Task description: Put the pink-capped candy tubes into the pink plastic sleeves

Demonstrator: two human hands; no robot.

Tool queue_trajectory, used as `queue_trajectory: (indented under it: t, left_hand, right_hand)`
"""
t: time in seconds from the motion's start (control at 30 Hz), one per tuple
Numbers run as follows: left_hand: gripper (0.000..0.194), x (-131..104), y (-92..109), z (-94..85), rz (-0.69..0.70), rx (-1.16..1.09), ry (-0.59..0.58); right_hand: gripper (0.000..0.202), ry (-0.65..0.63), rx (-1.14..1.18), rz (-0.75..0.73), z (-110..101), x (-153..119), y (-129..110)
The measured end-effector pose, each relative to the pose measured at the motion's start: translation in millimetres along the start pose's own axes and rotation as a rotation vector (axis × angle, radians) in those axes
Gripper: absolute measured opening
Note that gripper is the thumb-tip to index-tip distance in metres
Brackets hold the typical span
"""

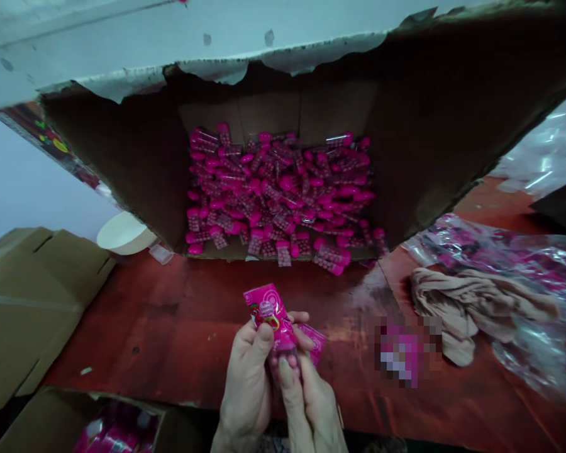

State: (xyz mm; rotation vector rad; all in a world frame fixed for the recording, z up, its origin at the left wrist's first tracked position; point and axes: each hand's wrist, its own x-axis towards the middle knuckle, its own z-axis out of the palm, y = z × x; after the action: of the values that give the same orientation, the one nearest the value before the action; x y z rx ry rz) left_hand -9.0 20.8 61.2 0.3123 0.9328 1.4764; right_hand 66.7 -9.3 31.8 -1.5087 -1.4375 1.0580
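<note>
My left hand pinches a glossy pink printed sleeve above the red table, its thumb lying on the front. My right hand grips a small clear bottle of pink balls, which sits at the lower end of the sleeve. How far the bottle reaches inside is hidden. Another pink sleeve shows behind my right fingers; I cannot tell whether it is held or lies on the table. Beyond my hands, many similar bottles with pink caps lie heaped in a large cardboard box on its side.
Brown cardboard stands at the left beside a white bowl. Below it, an open carton contains pink packets. On the right lie a beige cloth, clear plastic bags and a pixelated pink patch on the red table.
</note>
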Motion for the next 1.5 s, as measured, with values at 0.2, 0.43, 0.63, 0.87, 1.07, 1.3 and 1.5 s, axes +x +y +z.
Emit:
queue_trajectory:
  t: [0.2,0.43,0.63,0.87,1.07,1.3,1.5]
  left_hand:
    - [0.025,-10.7,1.2,5.2,-0.003,0.044,0.029]
    - [0.027,-19.6,1.2,3.8,0.059,0.071,0.082]
    - [0.029,-16.6,-1.6,-8.5,0.028,0.009,0.096]
    - [0.032,-7.6,-1.6,-10.7,-0.002,0.025,0.012]
    - [0.030,-9.1,-2.0,-5.5,0.028,0.218,-0.040]
    - [0.033,-10.9,-0.2,-9.7,0.047,0.099,-0.076]
    - [0.017,2.9,7.5,-6.2,0.037,0.146,0.023]
  right_hand:
    - [0.055,-0.023,-0.109,-0.105,-6.8,0.7,-4.4]
    - [0.054,-0.095,-0.108,-0.178,-7.5,-2.7,-7.3]
    - [0.042,-0.203,0.075,-0.291,-16.5,18.5,-7.7]
    - [0.042,-0.125,0.126,-0.190,-14.0,24.3,-2.9]
    - [0.045,-0.105,0.104,-0.240,-16.4,18.7,-18.7]
    - [0.050,-0.131,0.040,-0.227,-8.5,17.8,-11.9]
    - [0.052,-0.153,-0.042,-0.266,-1.8,16.3,-11.4]
